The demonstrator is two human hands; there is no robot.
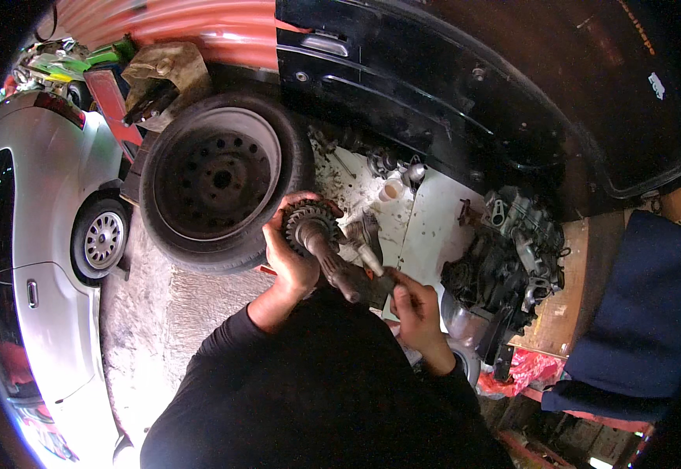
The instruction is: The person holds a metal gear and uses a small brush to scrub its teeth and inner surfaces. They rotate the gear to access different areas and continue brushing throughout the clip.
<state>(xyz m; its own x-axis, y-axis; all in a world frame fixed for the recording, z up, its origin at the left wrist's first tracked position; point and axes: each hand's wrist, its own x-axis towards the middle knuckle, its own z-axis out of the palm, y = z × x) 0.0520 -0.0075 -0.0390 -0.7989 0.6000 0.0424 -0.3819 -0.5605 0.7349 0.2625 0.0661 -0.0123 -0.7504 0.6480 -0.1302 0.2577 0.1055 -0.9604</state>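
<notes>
A dark, greasy gear shaft (317, 238) is held in front of my body, tilted, its toothed gears toward the far end and its splined end toward me. My left hand (292, 258) wraps round the gear end. Closed fingers of my right hand (419, 313) grip a tool with a pale cylindrical part (369, 259), which lies close beside the shaft. Its kind is unclear, and I cannot tell whether it touches the shaft. Behind it, a brownish part (366, 228) shows against the white work surface (430, 223).
A tyre on a steel rim (219, 176) lies to the left, near my left hand. An engine assembly (512, 258) stands at right. Small metal parts (383, 162) and a cup (391, 190) sit at the back, before a black vehicle panel (434, 94). A silver car (51, 234) is far left.
</notes>
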